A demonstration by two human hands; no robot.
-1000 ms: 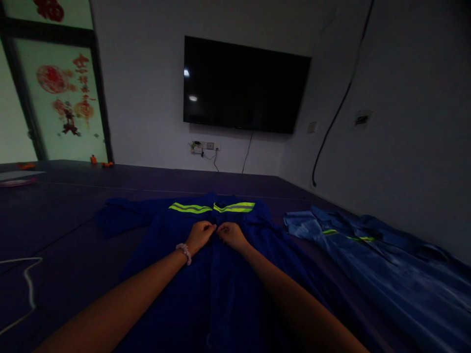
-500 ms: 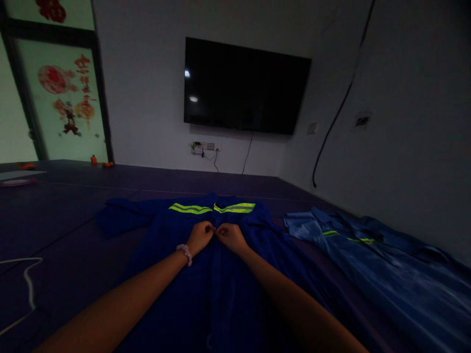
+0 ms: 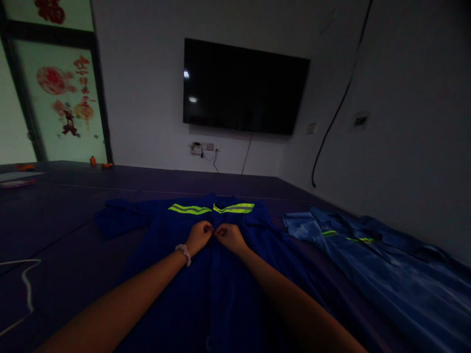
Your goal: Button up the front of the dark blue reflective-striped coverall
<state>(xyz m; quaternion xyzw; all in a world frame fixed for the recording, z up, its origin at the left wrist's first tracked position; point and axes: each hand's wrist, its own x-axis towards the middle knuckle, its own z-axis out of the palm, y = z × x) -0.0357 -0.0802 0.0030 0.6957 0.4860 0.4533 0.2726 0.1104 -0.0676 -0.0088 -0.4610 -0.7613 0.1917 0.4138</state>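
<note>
A dark blue work garment (image 3: 184, 294) with yellow-green reflective strips across its chest lies spread out in front of me. My left hand (image 3: 199, 237), with a pale scrunchie (image 3: 183, 253) round its wrist, pinches the garment's front placket just below the strips. Close beside it, my right hand (image 3: 230, 238) pinches the same front edge, the fingertips of both hands nearly meeting. Whatever small part of the placket sits between the fingertips is hidden and too dark to make out.
A second, lighter blue garment (image 3: 368, 264) lies to the right along the wall. A white cable (image 3: 27, 284) runs over the purple floor (image 3: 73, 220) at left. Small orange objects (image 3: 106, 165) lie near the glass door (image 3: 62, 98). A television (image 3: 245, 88) hangs ahead; a black cable (image 3: 336, 113) dangles at right.
Almost nothing differs. Both hands stay pinched at the same spot on the garment's front, and the whole view has shifted very slightly.
</note>
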